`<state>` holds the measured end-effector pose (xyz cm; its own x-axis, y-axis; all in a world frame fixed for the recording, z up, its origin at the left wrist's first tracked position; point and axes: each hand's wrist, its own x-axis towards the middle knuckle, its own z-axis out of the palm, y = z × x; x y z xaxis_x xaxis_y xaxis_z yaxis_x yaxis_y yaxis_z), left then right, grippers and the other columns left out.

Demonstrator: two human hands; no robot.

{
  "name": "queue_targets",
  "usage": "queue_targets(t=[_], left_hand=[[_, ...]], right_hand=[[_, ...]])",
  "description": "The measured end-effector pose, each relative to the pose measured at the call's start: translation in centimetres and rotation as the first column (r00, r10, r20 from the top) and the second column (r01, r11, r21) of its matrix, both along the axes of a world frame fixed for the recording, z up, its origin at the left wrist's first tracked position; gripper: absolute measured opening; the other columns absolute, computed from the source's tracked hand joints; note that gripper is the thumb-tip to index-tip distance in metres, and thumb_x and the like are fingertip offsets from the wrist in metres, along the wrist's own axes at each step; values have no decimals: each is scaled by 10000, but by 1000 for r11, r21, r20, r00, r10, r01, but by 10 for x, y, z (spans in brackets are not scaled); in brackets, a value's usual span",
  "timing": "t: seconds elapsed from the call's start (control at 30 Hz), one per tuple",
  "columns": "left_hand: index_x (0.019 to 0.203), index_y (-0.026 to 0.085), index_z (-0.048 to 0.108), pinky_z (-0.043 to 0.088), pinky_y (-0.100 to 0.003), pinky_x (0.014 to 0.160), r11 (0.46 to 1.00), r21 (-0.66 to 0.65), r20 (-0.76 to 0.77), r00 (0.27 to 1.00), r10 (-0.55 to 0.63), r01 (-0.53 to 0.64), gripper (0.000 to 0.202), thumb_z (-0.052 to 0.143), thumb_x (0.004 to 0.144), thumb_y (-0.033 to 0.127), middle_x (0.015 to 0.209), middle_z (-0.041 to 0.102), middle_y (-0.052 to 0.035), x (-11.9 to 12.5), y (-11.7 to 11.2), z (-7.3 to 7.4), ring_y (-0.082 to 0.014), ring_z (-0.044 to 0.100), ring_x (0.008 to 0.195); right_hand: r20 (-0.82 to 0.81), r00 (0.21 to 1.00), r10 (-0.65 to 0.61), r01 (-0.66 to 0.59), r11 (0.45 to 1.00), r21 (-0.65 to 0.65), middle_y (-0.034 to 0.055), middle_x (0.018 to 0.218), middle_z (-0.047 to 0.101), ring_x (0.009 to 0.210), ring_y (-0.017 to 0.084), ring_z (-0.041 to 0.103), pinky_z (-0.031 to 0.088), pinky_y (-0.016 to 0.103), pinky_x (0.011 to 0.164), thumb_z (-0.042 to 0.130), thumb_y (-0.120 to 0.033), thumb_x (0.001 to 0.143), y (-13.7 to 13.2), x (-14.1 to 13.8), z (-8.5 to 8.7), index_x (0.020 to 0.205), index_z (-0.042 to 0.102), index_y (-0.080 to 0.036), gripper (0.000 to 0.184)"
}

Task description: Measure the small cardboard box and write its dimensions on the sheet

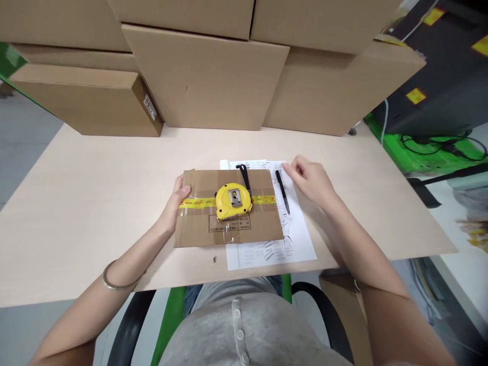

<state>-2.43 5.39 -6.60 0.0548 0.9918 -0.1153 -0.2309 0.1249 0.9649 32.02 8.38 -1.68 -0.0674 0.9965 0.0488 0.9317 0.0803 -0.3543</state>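
Note:
A flat cardboard box [194, 229] with yellow printed tape across it lies in front of me. My left hand [179, 195] grips its left edge, thumb on top and the other fingers mostly hidden. On top of the box rests a yellow tape measure [224, 203] with a metal belt clip and a black wrist strap [244, 175]. My right hand [310, 180] is curled closed near the upper right corner of a white printed sheet [297, 244], and nothing shows in it. Beside it, a black pen [282, 190] lies on the sheet, which is partly under the box.
Large cardboard boxes [206, 76] stand stacked along the back of the table [95, 203]. A smaller carton [76, 101] sits at the back left. On the right are a dark machine [438, 81] with yellow labels and black cables [442, 145] on a green surface.

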Motion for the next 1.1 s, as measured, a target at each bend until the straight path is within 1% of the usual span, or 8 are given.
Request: queue_targets(t=[0.07,0.2,0.37,0.47,0.57,0.67,0.77,1.1], left_hand=[[1222,246,584,580,-377,879,998,-63,61,998,1,3,559,742,780,549,1190,692,-60,2,0,1,-307,671,1117],[1118,254,598,596,-353,834,996,-86,118,993,14,-4,442,754,781,494,1177,715,-48,3,0,2,-296,683,1101],[1064,280,617,619,-375,822,990,-143,135,990,37,-18,391,759,758,476,1099,747,-23,7,-2,9,-307,684,1120],[1052,290,606,632,-400,776,985,-173,126,991,41,-19,439,795,713,494,1108,760,-19,8,-3,13,-323,703,1081],[1076,296,596,639,-422,753,982,-190,117,993,31,-8,486,810,704,526,1157,760,-25,7,-3,14,-327,721,1054],[1080,313,596,638,-452,776,985,-174,93,996,15,1,461,794,733,542,1199,748,-26,6,-2,11,-335,715,1087],[1043,326,579,624,-476,785,990,-138,53,999,-8,15,428,766,755,581,1183,740,-24,3,0,5,-345,703,1102],[1133,331,555,605,-474,760,990,-135,-66,997,-50,40,487,698,803,660,1209,724,-35,-4,0,0,-345,696,1043]], right_hand=[[119,993,-7,30,980,-197,81,656,632,649,253,590,383,361,640,416,-630,1031,-12,16,-16,717,581,-234,532],[144,989,32,10,960,-280,124,732,713,720,282,667,354,342,663,513,-456,1009,-36,20,-39,700,581,-218,396],[4,1000,-14,15,959,-284,134,767,723,742,279,684,393,353,698,465,-382,1014,-55,19,-50,743,543,-221,325],[-198,979,-52,-5,962,-273,97,731,694,715,245,663,445,354,700,406,-463,1029,-60,28,-56,766,543,-230,378],[-428,897,-110,-2,967,-255,51,691,669,563,183,582,450,322,564,317,-605,1027,-65,38,-63,868,551,-238,464],[-586,794,-163,17,969,-247,2,612,625,446,135,481,373,283,434,570,-681,904,-72,41,-71,821,497,-255,440],[-668,721,-185,27,970,-240,-46,519,542,419,104,437,331,254,420,780,-534,789,-77,39,-76,719,474,-255,420],[-732,657,-180,36,978,-208,-55,557,474,496,88,395,273,254,496,795,-302,718,-78,40,-83,615,496,-228,325]])
